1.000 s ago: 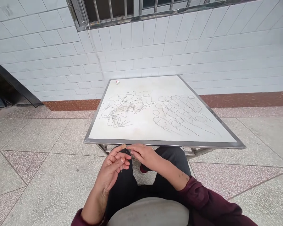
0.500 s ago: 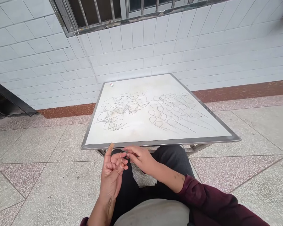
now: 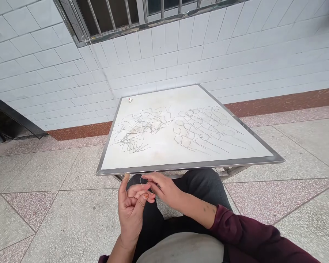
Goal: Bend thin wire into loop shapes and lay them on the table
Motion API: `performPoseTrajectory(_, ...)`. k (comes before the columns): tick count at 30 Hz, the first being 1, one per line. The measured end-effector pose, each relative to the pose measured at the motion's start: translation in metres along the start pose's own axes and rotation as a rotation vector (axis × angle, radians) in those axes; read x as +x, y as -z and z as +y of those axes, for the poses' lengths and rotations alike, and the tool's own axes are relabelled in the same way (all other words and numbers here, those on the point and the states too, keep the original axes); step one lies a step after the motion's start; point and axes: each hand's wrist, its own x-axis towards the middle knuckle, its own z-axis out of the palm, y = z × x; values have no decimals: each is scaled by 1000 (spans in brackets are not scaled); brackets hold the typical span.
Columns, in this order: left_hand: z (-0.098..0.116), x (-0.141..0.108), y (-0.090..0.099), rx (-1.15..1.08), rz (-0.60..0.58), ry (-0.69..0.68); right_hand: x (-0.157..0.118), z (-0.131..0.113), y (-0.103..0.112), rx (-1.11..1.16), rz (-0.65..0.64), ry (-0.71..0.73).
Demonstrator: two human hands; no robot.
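Observation:
Just below the table's near edge, my left hand (image 3: 131, 209) is palm up with its index finger raised, a tan wrap around the tip. Its thumb and other fingers close on a thin wire (image 3: 140, 179), which bends in a small curve between my hands. From the right, my right hand (image 3: 166, 189) pinches the same wire with fingertips touching or almost touching the left fingers. The wire's ends are hidden by the fingers. On the white tabletop (image 3: 159, 157), wavy thin wires (image 3: 142, 126) lie at left and looped wires with straight tails (image 3: 200, 126) at right.
A small white and red object (image 3: 130, 99) sits in the table's far left corner. The table's grey metal rim (image 3: 192, 165) runs just beyond my hands, above my knees. Behind stands a white tiled wall (image 3: 159, 65) with a barred window (image 3: 126, 14).
My right fingers have shifted slightly over the left ones, and the wire between the hands now shows as a shorter curve. My left fingers have curled inward a little.

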Motion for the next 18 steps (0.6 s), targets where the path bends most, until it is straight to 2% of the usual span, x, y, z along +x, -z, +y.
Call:
performPoseTrajectory(3, 5, -2, -5, -1, 125, -63, -2, -5, -4, -53, -31, 41)
performPoseTrajectory(5, 7, -3, -7, 12, 164, -95, -4, -7, -6, -116, -72, 68)
performPoseTrajectory(8, 6, -4, -4, 103, 131, -165, -6, -9, -9, -199, -133, 112)
performPoseTrajectory(13, -2, -2, 12, 434, 62, -335, -6, -8, -8, -219, -168, 136)
performPoseTrajectory(18, -10, 3, 22, 566, 32, -316, -7, -6, -7, -30, -178, 48)
